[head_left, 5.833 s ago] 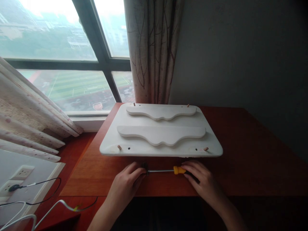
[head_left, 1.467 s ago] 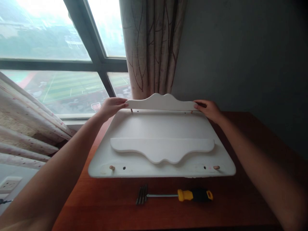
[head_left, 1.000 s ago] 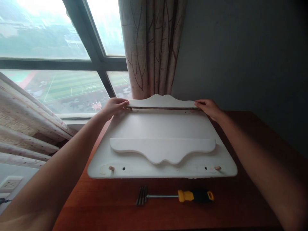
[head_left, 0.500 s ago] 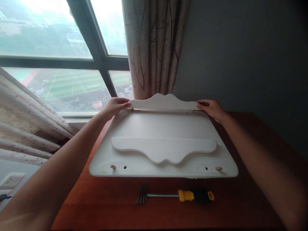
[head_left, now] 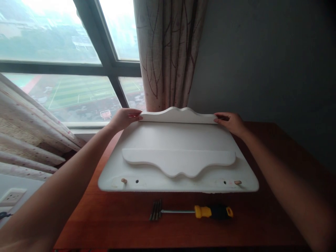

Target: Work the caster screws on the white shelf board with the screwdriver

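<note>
Left hand (head_left: 129,117) and right hand (head_left: 229,122) are pinching the far panel (head_left: 176,116) upright by its ends on the board (head_left: 162,136); the near panel (head_left: 180,161) is lying flat, near pegs (head_left: 237,182) standing bare.

At centre, a hand could be passed over the white panel (head_left: 173,136) between the rear scalloped board (head_left: 178,116) and the front scalloped board (head_left: 180,161). Below, reach is obstructed by two wooden dowels (head_left: 237,182) (one near each lower corner), then the screwdriver (head_left: 203,211) and dark screws (head_left: 156,210).
</note>
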`<control>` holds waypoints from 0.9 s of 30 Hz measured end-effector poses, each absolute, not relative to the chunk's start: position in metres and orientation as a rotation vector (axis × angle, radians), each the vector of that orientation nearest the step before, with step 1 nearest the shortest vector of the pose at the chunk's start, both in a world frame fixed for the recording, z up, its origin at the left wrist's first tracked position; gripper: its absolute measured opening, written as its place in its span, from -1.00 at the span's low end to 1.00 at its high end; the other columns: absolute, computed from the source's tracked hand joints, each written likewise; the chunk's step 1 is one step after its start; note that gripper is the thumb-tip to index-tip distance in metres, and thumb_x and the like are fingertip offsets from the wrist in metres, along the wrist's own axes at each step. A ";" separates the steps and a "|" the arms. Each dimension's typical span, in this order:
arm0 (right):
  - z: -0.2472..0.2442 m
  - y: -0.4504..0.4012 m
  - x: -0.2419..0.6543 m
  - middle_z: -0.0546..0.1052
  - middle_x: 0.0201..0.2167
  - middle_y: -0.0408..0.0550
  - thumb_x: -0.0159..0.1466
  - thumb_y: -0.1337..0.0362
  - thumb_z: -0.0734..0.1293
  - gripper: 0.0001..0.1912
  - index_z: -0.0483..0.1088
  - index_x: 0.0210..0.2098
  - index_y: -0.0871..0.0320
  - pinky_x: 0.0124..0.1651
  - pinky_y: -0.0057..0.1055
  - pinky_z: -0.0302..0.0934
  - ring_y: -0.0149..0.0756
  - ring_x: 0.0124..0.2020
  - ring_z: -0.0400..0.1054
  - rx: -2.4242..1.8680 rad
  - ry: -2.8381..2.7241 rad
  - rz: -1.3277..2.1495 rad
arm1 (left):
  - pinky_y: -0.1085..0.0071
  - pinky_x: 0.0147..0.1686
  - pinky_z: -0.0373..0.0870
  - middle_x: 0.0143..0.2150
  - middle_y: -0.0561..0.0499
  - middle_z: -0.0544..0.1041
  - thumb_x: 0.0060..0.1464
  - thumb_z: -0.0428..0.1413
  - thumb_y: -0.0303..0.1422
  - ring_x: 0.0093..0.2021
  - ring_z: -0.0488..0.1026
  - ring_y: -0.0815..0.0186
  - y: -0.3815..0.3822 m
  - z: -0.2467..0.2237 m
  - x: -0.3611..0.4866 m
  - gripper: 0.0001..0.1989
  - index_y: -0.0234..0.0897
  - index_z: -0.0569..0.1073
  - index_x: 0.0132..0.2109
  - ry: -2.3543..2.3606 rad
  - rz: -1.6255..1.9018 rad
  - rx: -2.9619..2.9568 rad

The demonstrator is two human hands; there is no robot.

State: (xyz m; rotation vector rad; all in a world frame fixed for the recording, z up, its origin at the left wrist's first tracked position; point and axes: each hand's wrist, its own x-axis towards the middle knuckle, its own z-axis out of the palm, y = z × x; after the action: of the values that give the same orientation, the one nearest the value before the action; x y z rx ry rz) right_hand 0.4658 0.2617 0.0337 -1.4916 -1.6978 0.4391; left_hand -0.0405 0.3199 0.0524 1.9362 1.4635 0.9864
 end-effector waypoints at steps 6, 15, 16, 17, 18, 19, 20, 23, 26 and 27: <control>0.032 0.263 0.467 0.66 -0.19 -0.02 0.14 0.12 0.47 -0.67 0.62 -0.11 0.07 0.03 -0.11 0.38 -0.08 -0.13 0.55 -1.546 -1.732 0.361 | 0.15 0.02 0.49 -0.17 -0.14 0.69 -0.21 0.37 0.06 -0.13 0.60 0.03 0.317 0.056 -0.040 -0.44 -0.27 0.69 -0.15 1.461 0.959 2.017; 0.033 0.259 0.466 0.66 -0.18 -0.04 0.17 0.13 0.45 -0.69 0.62 -0.10 0.03 0.02 -0.14 0.38 -0.06 -0.11 0.55 -1.583 -1.783 0.276 | 0.15 0.03 0.47 -0.17 -0.12 0.68 -0.12 0.33 0.04 -0.14 0.59 0.06 0.316 0.056 -0.040 -0.51 -0.25 0.68 -0.16 1.478 0.918 2.111; 0.033 0.259 0.466 0.66 -0.18 -0.04 0.17 0.14 0.45 -0.69 0.62 -0.10 0.03 0.02 -0.13 0.38 -0.06 -0.10 0.55 -1.584 -1.792 0.269 | 0.15 0.03 0.47 -0.17 -0.12 0.68 -0.12 0.32 0.03 -0.14 0.59 0.06 0.316 0.056 -0.040 -0.51 -0.25 0.68 -0.16 1.478 0.912 2.120; 0.033 0.259 0.466 0.66 -0.18 -0.05 0.17 0.14 0.44 -0.69 0.62 -0.10 0.03 0.02 -0.13 0.38 -0.05 -0.09 0.55 -1.586 -1.800 0.263 | 0.15 0.03 0.48 -0.18 -0.12 0.68 -0.11 0.32 0.03 -0.15 0.59 0.07 0.317 0.056 -0.041 -0.51 -0.25 0.68 -0.16 1.478 0.907 2.130; 0.033 0.258 0.465 0.66 -0.17 -0.05 0.18 0.13 0.44 -0.69 0.62 -0.09 0.02 0.03 -0.13 0.38 -0.05 -0.09 0.55 -1.586 -1.806 0.257 | 0.15 0.03 0.48 -0.18 -0.12 0.68 -0.10 0.31 0.03 -0.15 0.59 0.07 0.317 0.055 -0.041 -0.51 -0.25 0.68 -0.15 1.476 0.903 2.141; 0.033 0.258 0.465 0.66 -0.17 -0.05 0.18 0.13 0.44 -0.69 0.62 -0.09 0.02 0.03 -0.13 0.38 -0.05 -0.08 0.55 -1.588 -1.809 0.249 | 0.15 0.03 0.48 -0.17 -0.11 0.67 -0.09 0.30 0.03 -0.15 0.59 0.08 0.317 0.055 -0.041 -0.51 -0.24 0.67 -0.14 1.474 0.900 2.151; 0.033 0.257 0.465 0.66 -0.16 -0.05 0.19 0.13 0.43 -0.69 0.61 -0.08 0.02 0.03 -0.12 0.38 -0.04 -0.08 0.55 -1.592 -1.808 0.241 | 0.15 0.03 0.48 -0.17 -0.12 0.67 -0.08 0.29 0.04 -0.15 0.59 0.08 0.317 0.054 -0.041 -0.50 -0.24 0.67 -0.13 1.472 0.899 2.160; 0.032 0.256 0.464 0.66 -0.15 -0.06 0.19 0.11 0.42 -0.67 0.61 -0.07 0.00 0.03 -0.11 0.38 -0.04 -0.08 0.55 -1.605 -1.808 0.220 | 0.15 0.00 0.49 -0.17 -0.14 0.67 -0.07 0.28 0.06 -0.18 0.59 0.08 0.318 0.052 -0.041 -0.47 -0.26 0.67 -0.11 1.456 0.902 2.183; 0.032 0.256 0.463 0.66 -0.15 -0.06 0.19 0.11 0.42 -0.67 0.61 -0.07 0.00 0.02 -0.11 0.38 -0.04 -0.09 0.55 -1.611 -1.815 0.211 | 0.18 -0.06 0.51 -0.18 -0.16 0.67 -0.05 0.27 0.07 -0.23 0.58 0.11 0.318 0.050 -0.042 -0.45 -0.30 0.66 -0.08 1.445 0.910 2.198; 0.032 0.255 0.463 0.66 -0.15 -0.06 0.19 0.11 0.42 -0.67 0.61 -0.07 0.00 0.02 -0.11 0.38 -0.04 -0.09 0.55 -1.611 -1.817 0.210 | 0.19 -0.08 0.51 -0.18 -0.16 0.66 -0.04 0.26 0.07 -0.25 0.58 0.12 0.317 0.049 -0.042 -0.45 -0.30 0.66 -0.08 1.448 0.914 2.202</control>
State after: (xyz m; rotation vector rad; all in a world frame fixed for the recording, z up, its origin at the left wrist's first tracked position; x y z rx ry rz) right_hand 0.4630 0.2553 0.0325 -1.6105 -1.8168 0.2098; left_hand -0.0421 0.3174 0.0495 2.2015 1.4484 0.9145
